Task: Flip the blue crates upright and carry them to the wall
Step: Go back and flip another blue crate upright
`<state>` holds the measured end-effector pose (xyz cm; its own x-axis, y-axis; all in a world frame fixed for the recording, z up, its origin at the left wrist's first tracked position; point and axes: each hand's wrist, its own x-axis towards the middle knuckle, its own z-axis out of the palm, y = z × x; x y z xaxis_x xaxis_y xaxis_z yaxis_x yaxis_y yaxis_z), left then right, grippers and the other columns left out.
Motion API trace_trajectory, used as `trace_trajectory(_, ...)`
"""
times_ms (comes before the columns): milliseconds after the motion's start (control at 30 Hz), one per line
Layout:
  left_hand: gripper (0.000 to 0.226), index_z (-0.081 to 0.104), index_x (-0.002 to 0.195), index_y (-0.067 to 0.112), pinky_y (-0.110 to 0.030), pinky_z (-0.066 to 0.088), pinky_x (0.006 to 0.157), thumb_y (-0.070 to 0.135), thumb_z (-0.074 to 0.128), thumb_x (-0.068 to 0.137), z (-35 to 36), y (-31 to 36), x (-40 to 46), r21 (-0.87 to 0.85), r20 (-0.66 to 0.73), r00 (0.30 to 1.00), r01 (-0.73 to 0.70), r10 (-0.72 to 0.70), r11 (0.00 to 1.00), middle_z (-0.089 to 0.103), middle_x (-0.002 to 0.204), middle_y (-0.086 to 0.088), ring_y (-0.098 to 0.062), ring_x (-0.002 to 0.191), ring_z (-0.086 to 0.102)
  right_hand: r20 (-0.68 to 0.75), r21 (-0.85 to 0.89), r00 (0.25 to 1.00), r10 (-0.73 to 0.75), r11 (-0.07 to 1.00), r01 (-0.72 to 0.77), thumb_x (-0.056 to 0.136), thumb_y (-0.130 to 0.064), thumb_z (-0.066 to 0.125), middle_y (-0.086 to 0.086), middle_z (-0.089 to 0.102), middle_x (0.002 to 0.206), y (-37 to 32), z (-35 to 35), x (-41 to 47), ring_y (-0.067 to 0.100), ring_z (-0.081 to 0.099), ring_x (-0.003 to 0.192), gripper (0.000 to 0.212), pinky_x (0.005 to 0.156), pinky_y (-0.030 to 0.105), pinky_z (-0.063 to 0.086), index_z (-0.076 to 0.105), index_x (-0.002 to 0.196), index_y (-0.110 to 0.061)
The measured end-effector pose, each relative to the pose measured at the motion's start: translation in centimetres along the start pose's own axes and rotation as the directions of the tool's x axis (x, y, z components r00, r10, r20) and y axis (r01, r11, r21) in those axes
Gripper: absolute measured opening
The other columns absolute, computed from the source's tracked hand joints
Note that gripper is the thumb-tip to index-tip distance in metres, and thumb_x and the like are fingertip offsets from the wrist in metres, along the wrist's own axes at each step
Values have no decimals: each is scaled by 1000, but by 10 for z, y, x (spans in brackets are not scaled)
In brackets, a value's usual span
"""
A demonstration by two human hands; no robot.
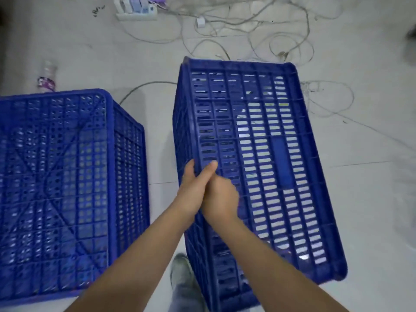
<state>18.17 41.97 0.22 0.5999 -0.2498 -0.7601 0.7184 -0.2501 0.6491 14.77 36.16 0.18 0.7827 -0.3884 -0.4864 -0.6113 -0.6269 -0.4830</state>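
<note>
Power strip (136, 10), tangled cables (258, 25), bottle (47, 77) on tiled floor (371, 188).

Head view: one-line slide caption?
Both hands, left hand and right hand, grip the edge of the tilted blue crate; a second blue crate sits bottom-up beside it.

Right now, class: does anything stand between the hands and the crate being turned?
No. The left hand and right hand already grip the tilted crate at its left edge. A second crate sits apart, left.
</note>
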Motion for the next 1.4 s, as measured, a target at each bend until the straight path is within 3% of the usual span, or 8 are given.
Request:
trace_trajectory(133, 29, 44, 130, 25, -29, 41, 84, 27, 44, 100, -26, 1, 14, 104, -160, 987, 17, 0, 994, 59, 112, 6, -10, 87, 56, 87, -109, 996, -11, 994, 21, 96, -14, 43, 12, 67, 105, -21, 38, 6, 29, 66, 93, 23, 70, 35, 47, 58, 112, -7)
trace_trajectory(367, 39, 46, 138, 8, -29, 43, 92, 23, 37, 103, -69, -25, 16, 220, -185, 981, 97, -56, 971, 54, 134, -4, -18, 107, 54, 271, 48, 962, -34, 999, 21, 95, -16, 49, 12, 62, 114, -22, 53, 5, 25, 60, 91, 23, 58, 30, 41, 60, 113, -6)
trace_trajectory(500, 35, 45, 136, 17, -28, 48, 86, 20, 39, 102, -62, -42, 7, 279, -221, 975, 63, 0, 958, 55, 129, 4, -14, 100, 60, 123, 214, 991, -52, 977, 24, 96, -13, 49, 7, 59, 124, 18, 5, -3, 19, 56, 111, 27, 89, 30, 50, 62, 120, -8)
trace_trajectory(700, 45, 37, 145, 17, -24, 41, 85, 6, 35, 101, -48, -51, -3, 336, -305, 951, 55, 54, 940, 50, 114, 5, -13, 97, 50, -264, 208, 925, 275, 952, -224, 92, -7, 52, 9, 45, 137, 99, -80, 4, 20, 49, 113, 42, 87, 25, 38, 48, 133, -6)
trace_trajectory(833, 42, 39, 143, 14, -24, 42, 67, 7, 33, 102, -47, -54, 1, 399, -330, 940, 58, 84, 915, 58, 113, -8, -10, 72, 49, 8, 443, 808, 590, 722, -531, 92, -25, 58, 16, 36, 150, 144, -90, 13, 32, 41, 133, 64, 106, 40, 36, 30, 146, -2)
trace_trajectory(1100, 49, 25, 152, 19, -14, 38, 79, 11, 33, 104, -47, -65, -6, 390, -339, 932, 13, 130, 921, 48, 145, -10, -20, 109, 51, 214, 663, 799, 562, 517, -542, 89, -41, 60, 2, 67, 88, 167, -69, 4, 19, 62, 76, 43, 79, 34, 50, 62, 112, -5)
trace_trajectory(1233, 51, 25, 152, 23, 1, 37, 54, 8, 33, 103, -52, -70, -1, 368, -344, 933, 32, 104, 929, 52, 140, -10, 3, 71, 44, 261, 687, 825, 502, 504, -524, 85, -34, 68, 8, 70, 81, 171, -70, -2, 22, 66, 64, 29, 58, 27, 57, 65, 96, -8)
trace_trajectory(1400, 56, 23, 153, 18, -12, 29, 47, -1, 33, 101, -64, -72, 6, 404, -408, 909, 101, 81, 909, 63, 122, -7, -7, 55, 29, 257, 712, 876, 409, 532, -458, 82, -18, 72, 12, 67, 83, 166, -59, -14, 23, 61, 63, 28, 52, 28, 57, 62, 104, -2)
